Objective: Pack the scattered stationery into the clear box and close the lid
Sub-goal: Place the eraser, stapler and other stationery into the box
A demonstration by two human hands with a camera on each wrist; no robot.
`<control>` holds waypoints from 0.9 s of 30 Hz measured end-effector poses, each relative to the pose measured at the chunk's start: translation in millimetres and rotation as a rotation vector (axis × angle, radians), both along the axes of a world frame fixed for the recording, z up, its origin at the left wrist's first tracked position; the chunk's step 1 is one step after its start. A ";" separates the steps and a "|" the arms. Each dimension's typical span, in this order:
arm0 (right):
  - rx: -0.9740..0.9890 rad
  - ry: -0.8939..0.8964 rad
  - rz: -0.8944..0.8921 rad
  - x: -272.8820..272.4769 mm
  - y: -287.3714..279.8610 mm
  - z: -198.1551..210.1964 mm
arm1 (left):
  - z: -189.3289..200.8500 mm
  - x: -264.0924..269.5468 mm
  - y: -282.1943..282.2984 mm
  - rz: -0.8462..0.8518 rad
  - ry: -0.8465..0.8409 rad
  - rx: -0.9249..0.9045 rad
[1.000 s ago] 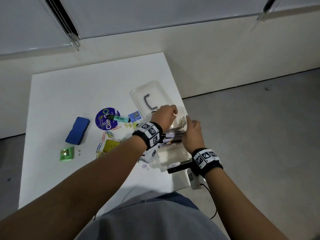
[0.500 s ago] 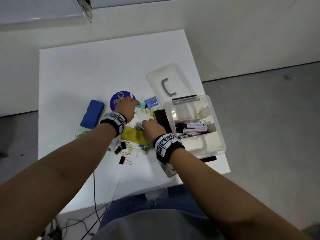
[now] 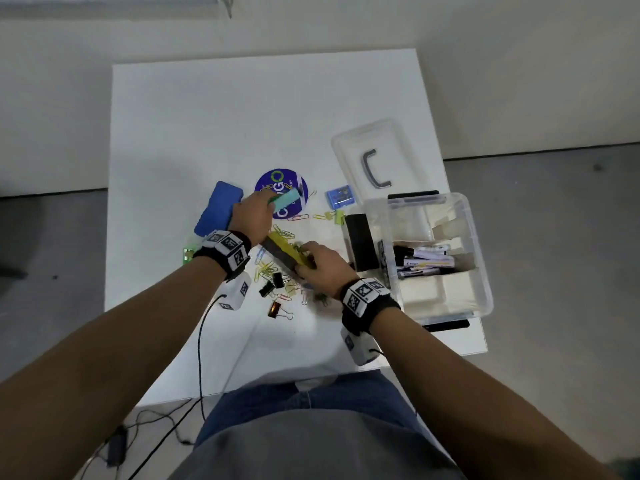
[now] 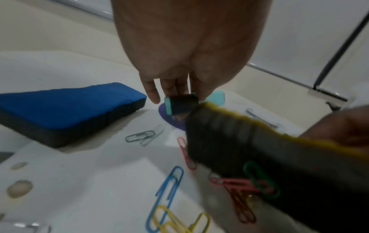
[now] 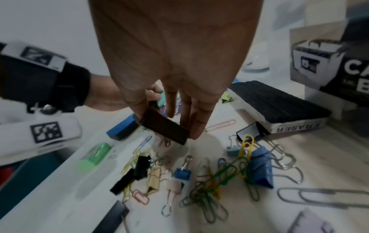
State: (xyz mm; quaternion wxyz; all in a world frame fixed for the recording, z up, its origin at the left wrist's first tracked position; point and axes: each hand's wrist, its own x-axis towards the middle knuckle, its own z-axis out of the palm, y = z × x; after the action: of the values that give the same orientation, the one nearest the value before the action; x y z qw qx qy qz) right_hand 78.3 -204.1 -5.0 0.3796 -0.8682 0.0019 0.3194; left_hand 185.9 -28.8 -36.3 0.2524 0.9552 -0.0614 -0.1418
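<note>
The right hand point(image 3: 322, 268) pinches the yellow eraser point(image 3: 284, 252) between thumb and fingers point(image 5: 196, 126), lifted above paper clips point(image 5: 211, 186); the left hand point(image 3: 254, 216) grips a teal eraser point(image 3: 287, 199); the clear box point(image 3: 479, 271) stands open right of both

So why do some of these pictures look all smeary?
Left wrist view: the yellow eraser up close is smeared by motion; the blue eraser stays fairly sharp. Right wrist view: the paper clips near the lens are soft. Head view: dim, edges bent by the wide lens.
</note>
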 end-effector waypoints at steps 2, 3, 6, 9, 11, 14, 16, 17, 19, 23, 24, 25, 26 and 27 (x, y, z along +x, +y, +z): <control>-0.073 -0.109 0.001 1.0 -2.7 4.1 | 2.9 0.1 6.9 0.032 0.005 -0.064; -0.148 -0.204 -0.030 0.9 -6.5 4.2 | 4.3 -0.2 9.6 0.039 0.011 -0.083; -0.402 -0.387 -0.274 2.8 -21.4 -0.9 | 4.3 -4.3 14.2 0.041 0.028 -0.039; -0.575 -0.297 -0.342 6.1 -24.0 -13.0 | 0.1 -14.2 11.8 -0.007 0.006 0.048; -0.628 -0.247 -0.300 7.4 -22.0 -16.3 | -2.3 -19.9 6.6 -0.060 -0.030 0.115; -0.618 -0.224 -0.259 9.9 -23.5 -17.2 | -4.4 -25.3 -4.4 -0.123 -0.008 0.243; -0.564 -0.165 -0.251 10.1 -24.6 -20.6 | -7.2 -26.8 -7.4 -0.126 0.022 0.310; -0.536 -0.133 -0.258 9.3 -25.1 -22.8 | -8.6 -27.2 -7.3 -0.121 0.029 0.333; -0.450 -0.097 -0.322 7.2 -28.0 -26.8 | -10.6 -26.2 -6.8 -0.102 0.032 0.345; -0.041 -0.157 -0.623 1.6 -30.0 -24.2 | -2.3 -25.8 -5.8 -0.035 0.028 0.266; 0.016 -0.158 -0.664 -0.3 -28.8 -22.4 | 2.8 -26.7 -6.2 -0.012 0.017 0.232; 0.020 -0.154 -0.664 -2.2 -27.3 -20.8 | 8.0 -27.7 -7.4 0.011 0.008 0.191; -0.007 -0.148 -0.636 -3.7 -25.9 -17.9 | 12.8 -28.4 -9.2 0.029 -0.003 0.143; -0.039 -0.138 -0.602 -4.8 -24.9 -15.8 | 17.6 -29.2 -11.7 0.033 -0.014 0.089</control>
State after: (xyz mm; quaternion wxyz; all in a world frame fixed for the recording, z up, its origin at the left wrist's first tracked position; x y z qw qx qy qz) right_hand 73.4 -229.0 -20.8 0.4397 -0.8554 0.2394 0.1329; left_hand 156.6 -40.6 -18.7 0.2114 0.9674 -0.0409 -0.1333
